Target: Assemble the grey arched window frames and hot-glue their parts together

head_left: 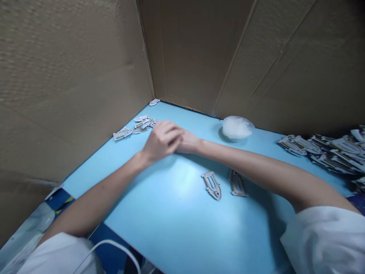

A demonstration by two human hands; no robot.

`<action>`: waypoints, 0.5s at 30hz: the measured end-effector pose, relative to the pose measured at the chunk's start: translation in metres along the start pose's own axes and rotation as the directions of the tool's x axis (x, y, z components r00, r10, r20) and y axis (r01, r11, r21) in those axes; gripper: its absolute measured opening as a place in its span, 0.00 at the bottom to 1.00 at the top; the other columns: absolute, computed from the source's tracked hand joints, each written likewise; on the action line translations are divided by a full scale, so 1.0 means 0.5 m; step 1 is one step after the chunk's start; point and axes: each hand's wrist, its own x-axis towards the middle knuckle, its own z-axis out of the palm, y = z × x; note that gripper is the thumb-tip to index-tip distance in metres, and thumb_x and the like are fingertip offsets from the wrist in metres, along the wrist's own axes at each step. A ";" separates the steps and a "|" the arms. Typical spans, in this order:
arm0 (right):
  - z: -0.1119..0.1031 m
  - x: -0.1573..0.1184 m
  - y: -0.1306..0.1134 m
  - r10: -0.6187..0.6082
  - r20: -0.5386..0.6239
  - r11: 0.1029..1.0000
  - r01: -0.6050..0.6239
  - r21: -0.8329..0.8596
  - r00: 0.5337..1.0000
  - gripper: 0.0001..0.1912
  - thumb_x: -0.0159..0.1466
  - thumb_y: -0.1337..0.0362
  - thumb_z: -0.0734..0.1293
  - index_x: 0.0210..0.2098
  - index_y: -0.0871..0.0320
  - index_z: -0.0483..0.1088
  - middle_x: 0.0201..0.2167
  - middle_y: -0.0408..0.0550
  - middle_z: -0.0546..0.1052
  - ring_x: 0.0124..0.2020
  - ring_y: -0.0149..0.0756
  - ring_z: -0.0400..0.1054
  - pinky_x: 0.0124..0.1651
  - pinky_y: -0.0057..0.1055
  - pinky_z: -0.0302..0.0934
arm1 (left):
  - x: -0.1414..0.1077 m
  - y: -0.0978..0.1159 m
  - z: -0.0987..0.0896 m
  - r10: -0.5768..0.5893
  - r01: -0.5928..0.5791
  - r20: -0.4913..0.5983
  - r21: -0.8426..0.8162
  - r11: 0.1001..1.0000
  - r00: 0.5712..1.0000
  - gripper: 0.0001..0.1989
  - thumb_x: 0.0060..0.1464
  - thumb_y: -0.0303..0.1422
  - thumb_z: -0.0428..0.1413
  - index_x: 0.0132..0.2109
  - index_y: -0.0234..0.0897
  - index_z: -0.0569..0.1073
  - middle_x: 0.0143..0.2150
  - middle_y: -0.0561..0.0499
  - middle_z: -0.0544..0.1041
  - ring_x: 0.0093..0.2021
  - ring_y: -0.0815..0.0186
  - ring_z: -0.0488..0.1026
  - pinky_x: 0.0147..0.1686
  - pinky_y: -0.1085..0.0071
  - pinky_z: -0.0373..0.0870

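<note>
My left hand (164,140) and my right hand (188,142) meet above the middle of the blue tabletop (176,213). The left fingers are curled and lie over the front of the right hand. They hide the right fingers, and anything held between the two hands is out of sight. Just beyond my left hand lies a loose cluster of flat, pale cut-out pieces (139,127) with rounded ends and slots. Nearer to me, under my right forearm, are a pale slotted piece (211,185) and a darker one (237,183), lying apart from each other.
A large heap of similar pieces (333,150) covers the right edge. Behind my right forearm stands a clear bowl (237,128) with white stuff in it. One piece (154,102) lies in the far corner. Cardboard walls (199,53) close off the back and left.
</note>
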 end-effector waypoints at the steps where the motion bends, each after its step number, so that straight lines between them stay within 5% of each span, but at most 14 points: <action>1: -0.004 -0.023 0.000 -0.015 0.010 0.999 0.015 -0.031 1.000 0.16 0.70 0.71 0.59 0.53 0.62 0.72 0.49 0.60 0.77 0.50 0.46 0.67 0.53 0.40 0.57 | 0.004 -0.030 -0.004 -0.124 0.123 0.011 0.041 0.992 0.992 0.15 0.67 0.32 0.48 0.49 0.36 0.80 0.50 0.41 0.80 0.52 0.54 0.72 0.56 0.52 0.64; 5: -0.038 -0.143 -0.008 0.044 0.048 0.967 -0.031 -0.252 0.998 0.22 0.68 0.70 0.60 0.60 0.65 0.67 0.42 0.58 0.77 0.40 0.46 0.69 0.45 0.39 0.55 | -0.004 -0.133 0.006 -0.366 0.316 0.189 0.250 0.915 0.911 0.23 0.56 0.28 0.55 0.58 0.37 0.78 0.71 0.38 0.64 0.70 0.34 0.53 0.62 0.36 0.54; 8: -0.077 -0.249 -0.018 0.277 0.072 0.955 -0.266 -0.132 0.958 0.26 0.67 0.73 0.57 0.63 0.60 0.65 0.43 0.55 0.78 0.37 0.41 0.71 0.36 0.33 0.52 | -0.015 -0.157 0.019 -0.423 0.343 0.258 0.305 0.889 0.868 0.24 0.61 0.26 0.50 0.62 0.37 0.76 0.67 0.39 0.69 0.73 0.32 0.48 0.66 0.32 0.43; 11: -0.110 -0.354 -0.018 0.520 0.113 0.853 -0.521 -0.025 0.847 0.21 0.66 0.70 0.59 0.57 0.57 0.68 0.39 0.52 0.79 0.31 0.39 0.70 0.31 0.32 0.51 | -0.011 -0.127 0.014 -0.387 0.289 0.254 0.350 0.891 0.886 0.18 0.65 0.28 0.48 0.55 0.34 0.79 0.56 0.39 0.76 0.72 0.34 0.49 0.68 0.31 0.35; 15: -0.124 -0.477 -0.012 0.733 0.208 0.633 -0.761 0.139 0.648 0.16 0.67 0.63 0.62 0.54 0.55 0.69 0.29 0.44 0.79 0.28 0.37 0.70 0.31 0.31 0.55 | 0.005 -0.041 -0.003 -0.235 0.088 0.355 0.383 0.920 0.905 0.20 0.69 0.30 0.43 0.53 0.32 0.79 0.48 0.38 0.77 0.67 0.40 0.60 0.68 0.35 0.40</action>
